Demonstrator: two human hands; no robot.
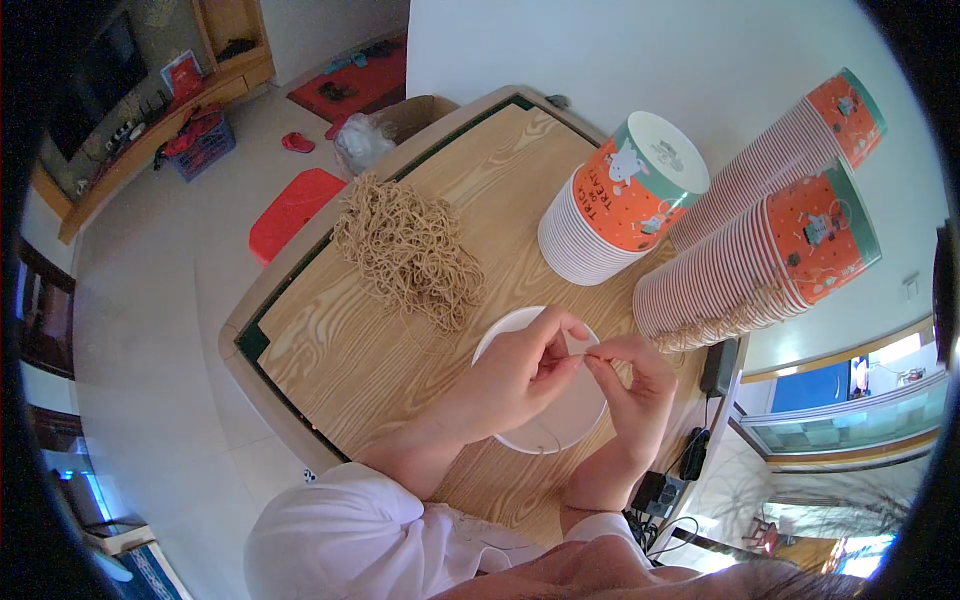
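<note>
Above a white paper bucket (575,405), whose open mouth faces me, both my hands meet with fingertips nearly touching. My left hand (530,365) is closed in a pinch, and so is my right hand (632,378). Between the fingertips is a tiny bit of what looks like twine, mostly hidden by the fingers. A thin strand of twine (545,438) shows at the bucket's near rim. Left of the bucket, a loose tangled heap of tan twine (410,250) lies on the wooden table (345,350).
Beyond my hands stands an upside-down stack of orange and green paper buckets (590,230). Two longer stacks lean at the right, with a bundle of cut twine (725,318) along the nearer stack (760,260). Black adapters and cables (660,490) line the table's right edge. A red stool (290,215) stands left.
</note>
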